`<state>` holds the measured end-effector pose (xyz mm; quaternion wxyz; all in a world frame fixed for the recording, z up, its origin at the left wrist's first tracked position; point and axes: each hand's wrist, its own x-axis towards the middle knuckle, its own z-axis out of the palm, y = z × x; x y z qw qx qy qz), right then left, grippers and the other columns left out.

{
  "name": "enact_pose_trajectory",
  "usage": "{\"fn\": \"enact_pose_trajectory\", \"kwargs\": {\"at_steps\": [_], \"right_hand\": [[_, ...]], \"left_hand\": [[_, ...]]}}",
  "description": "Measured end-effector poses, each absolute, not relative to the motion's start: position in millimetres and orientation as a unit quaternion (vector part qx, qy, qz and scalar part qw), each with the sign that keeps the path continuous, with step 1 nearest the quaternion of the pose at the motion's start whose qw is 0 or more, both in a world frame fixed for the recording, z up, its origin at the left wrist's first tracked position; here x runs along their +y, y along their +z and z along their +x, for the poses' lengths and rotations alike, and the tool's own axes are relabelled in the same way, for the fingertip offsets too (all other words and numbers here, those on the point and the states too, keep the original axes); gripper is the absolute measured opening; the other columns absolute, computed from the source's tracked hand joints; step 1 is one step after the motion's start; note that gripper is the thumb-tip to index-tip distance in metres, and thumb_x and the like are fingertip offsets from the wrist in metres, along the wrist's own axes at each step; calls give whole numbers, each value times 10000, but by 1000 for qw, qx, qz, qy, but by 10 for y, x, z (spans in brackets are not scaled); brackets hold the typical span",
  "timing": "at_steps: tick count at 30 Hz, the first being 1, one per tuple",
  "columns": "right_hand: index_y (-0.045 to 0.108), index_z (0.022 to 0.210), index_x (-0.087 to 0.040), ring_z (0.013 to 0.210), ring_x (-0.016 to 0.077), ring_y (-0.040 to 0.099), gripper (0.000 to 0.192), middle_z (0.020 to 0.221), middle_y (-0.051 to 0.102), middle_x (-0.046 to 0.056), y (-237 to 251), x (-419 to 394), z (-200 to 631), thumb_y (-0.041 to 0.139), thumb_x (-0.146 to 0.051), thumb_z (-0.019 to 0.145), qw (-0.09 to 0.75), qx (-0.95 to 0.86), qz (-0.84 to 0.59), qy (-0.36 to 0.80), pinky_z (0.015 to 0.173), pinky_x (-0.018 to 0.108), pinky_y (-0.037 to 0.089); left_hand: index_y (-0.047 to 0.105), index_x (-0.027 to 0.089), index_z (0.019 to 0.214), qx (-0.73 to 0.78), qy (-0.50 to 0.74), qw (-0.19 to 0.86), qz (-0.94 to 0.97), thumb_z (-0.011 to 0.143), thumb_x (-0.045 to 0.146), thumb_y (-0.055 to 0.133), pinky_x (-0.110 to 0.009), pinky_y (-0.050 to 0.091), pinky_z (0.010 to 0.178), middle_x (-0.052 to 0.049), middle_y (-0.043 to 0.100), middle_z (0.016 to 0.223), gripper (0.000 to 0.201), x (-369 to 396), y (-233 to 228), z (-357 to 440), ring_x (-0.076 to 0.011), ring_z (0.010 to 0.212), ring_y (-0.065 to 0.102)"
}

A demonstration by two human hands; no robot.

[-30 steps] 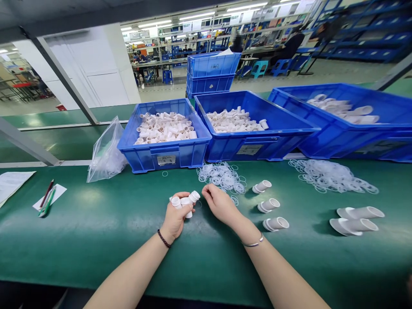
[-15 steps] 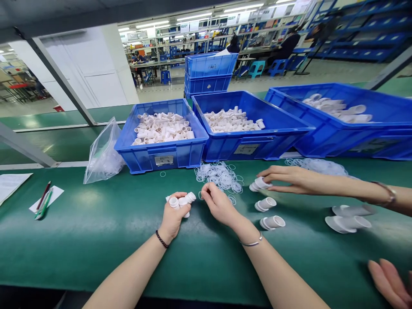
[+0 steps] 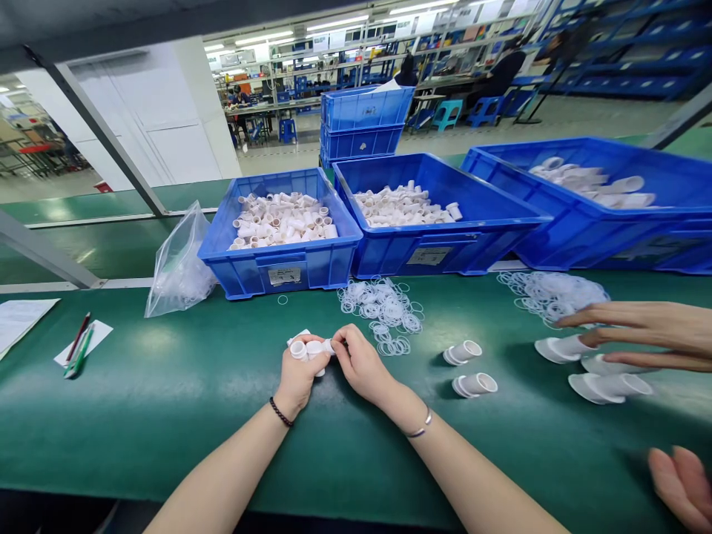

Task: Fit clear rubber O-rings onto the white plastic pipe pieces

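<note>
My left hand (image 3: 299, 378) is closed around several short white plastic pipe fittings (image 3: 299, 350), their open ends pointing up and to the right. My right hand (image 3: 361, 360) meets it from the right, thumb and forefinger pinched at the end of the rightmost fitting. The thin clear ring in that pinch is mostly hidden by the fingers. Just beyond my right hand lies a loose pile of clear rings (image 3: 383, 308). To the right, two white fittings (image 3: 475, 384) rest tilted on the green table (image 3: 222, 415).
Blue bins (image 3: 283, 256) of white fittings line the back. A clear plastic bag (image 3: 181, 274) and pens (image 3: 81, 352) lie left. At right, a co-worker's hand (image 3: 656, 334) is over larger white fittings (image 3: 609, 387), near another ring pile (image 3: 550, 293).
My right hand has moved left from beside the ring pile to the fittings in my left hand. The co-worker's hand has moved right, and the fitting it held has left its spot.
</note>
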<state>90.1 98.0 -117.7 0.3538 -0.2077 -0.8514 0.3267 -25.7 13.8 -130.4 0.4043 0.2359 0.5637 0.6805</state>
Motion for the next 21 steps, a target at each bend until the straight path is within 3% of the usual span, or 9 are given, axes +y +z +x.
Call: {"fn": "enact_pose_trajectory", "kwargs": {"at_steps": [8,21], "right_hand": [[440,867,-218,759,173,529,94,824,514,38,-1184,990,904,407,-171,941,359,-854,-202,319,675,312,473],[502,857,-211,750,167,528,94,810,550,31,-1108,1053,957,444,-229,929,336,-842,-212,365,685,305,443]], "left_hand": [[619,145,820,554,685,417,225,573,226,810,-196,403,575,8,626,728,322,133,-1274,-254,-96,619,517],[625,145,789,599,633,376,316,619,180,727,-209,401,561,-1,627,720,201,108,-1217,-272,-101,599,507]]}}
